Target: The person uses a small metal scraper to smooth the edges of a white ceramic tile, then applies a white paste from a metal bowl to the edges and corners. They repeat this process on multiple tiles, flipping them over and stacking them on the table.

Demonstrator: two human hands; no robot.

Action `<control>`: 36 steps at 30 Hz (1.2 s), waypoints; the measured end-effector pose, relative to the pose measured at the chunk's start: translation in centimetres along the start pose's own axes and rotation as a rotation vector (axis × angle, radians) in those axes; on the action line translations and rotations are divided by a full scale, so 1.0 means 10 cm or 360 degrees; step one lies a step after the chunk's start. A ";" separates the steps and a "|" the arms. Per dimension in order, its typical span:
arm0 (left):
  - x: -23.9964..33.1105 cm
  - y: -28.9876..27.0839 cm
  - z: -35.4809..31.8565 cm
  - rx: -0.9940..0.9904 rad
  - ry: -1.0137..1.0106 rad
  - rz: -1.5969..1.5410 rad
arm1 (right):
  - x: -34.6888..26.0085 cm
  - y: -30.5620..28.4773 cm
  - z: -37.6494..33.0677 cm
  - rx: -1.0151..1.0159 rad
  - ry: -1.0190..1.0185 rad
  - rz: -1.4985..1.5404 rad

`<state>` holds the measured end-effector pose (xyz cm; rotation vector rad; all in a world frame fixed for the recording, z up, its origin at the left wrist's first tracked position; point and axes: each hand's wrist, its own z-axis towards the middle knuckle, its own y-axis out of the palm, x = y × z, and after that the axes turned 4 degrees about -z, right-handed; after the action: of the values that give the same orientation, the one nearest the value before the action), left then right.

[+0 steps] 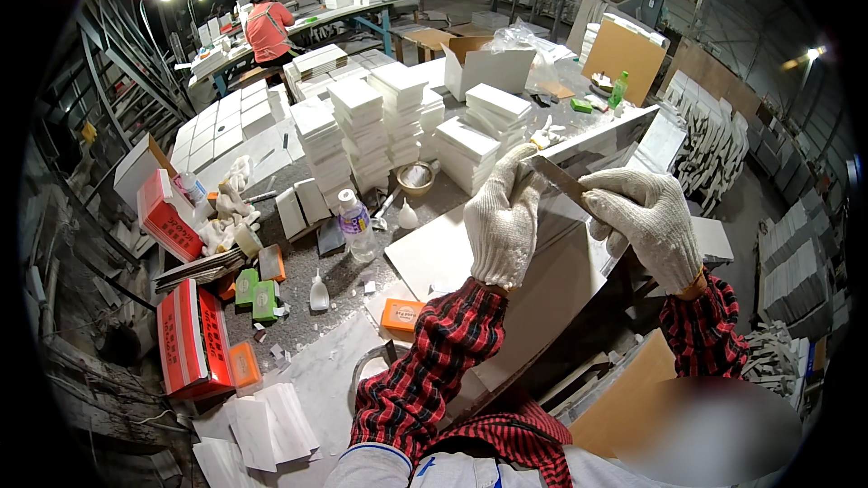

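Observation:
In front of me, a flat grey-brown strip point(562, 181), like a blade or thin slat, spans my two gloved hands. My left hand point(504, 221) has its fingers closed at the far end of the strip, partly hiding it. Thumb and fingers of my right hand point(640, 212) pinch the near end. Both hands wear white knitted gloves and are raised above a large pale slab point(542, 307) at the table edge. Whether the strip is metal or stone I cannot tell.
Stacks of white tiles point(357, 126) stand beyond my left hand. A clear bottle point(355, 230), a small bowl point(415, 179), a white squeeze bottle point(318, 292) and an orange box point(400, 314) are nearer. Red cartons point(194, 339) line the left edge. A person point(268, 29) sits far off.

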<state>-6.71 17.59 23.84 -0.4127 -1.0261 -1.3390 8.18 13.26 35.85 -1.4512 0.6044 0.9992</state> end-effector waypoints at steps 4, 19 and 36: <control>-0.01 0.01 0.01 0.0017 0.0014 0.0003 | 0.01 -0.02 -0.01 0.0011 -0.0027 0.0026; 0.02 -0.04 -0.01 0.0161 0.0436 0.0074 | 1.45 0.58 -0.78 0.0155 0.0600 0.0394; 0.04 -0.04 0.06 0.0170 0.0249 0.0071 | 2.14 1.48 -0.58 -0.0266 -0.0731 -0.1014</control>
<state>-7.33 17.69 24.37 -0.2454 -0.9480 -1.2499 7.65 9.40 9.44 -1.3608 -0.2743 0.8324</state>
